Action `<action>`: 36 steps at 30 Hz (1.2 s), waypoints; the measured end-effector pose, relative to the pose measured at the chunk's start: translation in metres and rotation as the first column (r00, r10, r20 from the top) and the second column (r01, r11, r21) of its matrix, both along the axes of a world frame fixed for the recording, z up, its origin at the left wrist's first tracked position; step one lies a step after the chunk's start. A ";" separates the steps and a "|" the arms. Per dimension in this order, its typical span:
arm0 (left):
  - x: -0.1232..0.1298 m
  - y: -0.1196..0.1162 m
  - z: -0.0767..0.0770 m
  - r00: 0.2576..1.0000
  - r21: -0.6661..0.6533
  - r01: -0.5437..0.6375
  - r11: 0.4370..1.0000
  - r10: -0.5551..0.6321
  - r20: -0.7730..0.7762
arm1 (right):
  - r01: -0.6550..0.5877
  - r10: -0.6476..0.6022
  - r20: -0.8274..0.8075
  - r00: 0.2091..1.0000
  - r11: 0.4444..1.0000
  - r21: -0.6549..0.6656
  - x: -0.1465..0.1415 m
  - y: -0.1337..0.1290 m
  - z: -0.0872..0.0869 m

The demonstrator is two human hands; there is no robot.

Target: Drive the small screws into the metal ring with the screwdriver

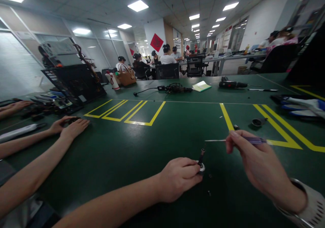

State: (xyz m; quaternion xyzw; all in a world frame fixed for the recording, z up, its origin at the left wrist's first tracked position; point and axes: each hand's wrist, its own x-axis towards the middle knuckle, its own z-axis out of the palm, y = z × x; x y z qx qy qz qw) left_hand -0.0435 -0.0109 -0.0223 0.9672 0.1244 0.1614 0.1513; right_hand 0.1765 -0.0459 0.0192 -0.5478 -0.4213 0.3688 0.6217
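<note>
My left hand [179,177] is closed around a small round metal part [201,168] low over the green tabletop. A dark shaft [202,155] stands up out of that part, tilted slightly. In my right hand [256,157] is a screwdriver [215,140] with a thin blade and a purplish handle. Its blade points left, and the tip is above the shaft's top end, apart from it. Two tiny pieces, perhaps screws, lie by my left fingers: one piece [210,176] nearer, another piece [209,193] below. A grey cup-shaped part [258,121] rests beyond my right hand.
At left a co-worker's hands [72,126] hold a dark part. Yellow tape [138,123] marks the green table [142,143]. Farther back are a corded tool [175,88], a notepad [201,86], a power drill [233,84] and a pen [262,90]. Blue-and-white tools [303,107] lie right.
</note>
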 end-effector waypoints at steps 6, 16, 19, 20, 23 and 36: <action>-0.001 0.005 0.002 0.982 -0.170 -0.101 0.980 0.125 0.141 | -0.070 0.030 -0.187 0.982 0.975 -0.212 0.009 -0.016 -0.027; 0.023 0.016 0.027 0.477 -0.995 0.071 0.073 0.873 0.098 | -0.320 0.302 -0.104 0.948 0.900 -0.296 0.010 -0.021 -0.038; 0.029 0.010 0.032 0.426 -0.980 0.185 -0.080 0.905 0.006 | -0.302 0.312 -0.021 0.950 0.895 -0.327 0.010 -0.020 -0.045; 0.030 0.008 0.032 0.429 -0.974 0.203 -0.104 0.903 -0.007 | -0.302 0.319 -0.004 0.948 0.893 -0.333 0.010 -0.020 -0.046; 0.030 0.003 0.029 0.447 -0.969 0.212 -0.130 0.894 -0.022 | -0.300 0.331 0.034 0.943 0.891 -0.341 0.010 -0.020 -0.045; 0.025 -0.002 0.027 0.526 -0.982 0.158 -0.106 0.850 -0.007 | -0.250 0.386 0.402 0.830 0.902 -0.351 0.010 -0.023 -0.040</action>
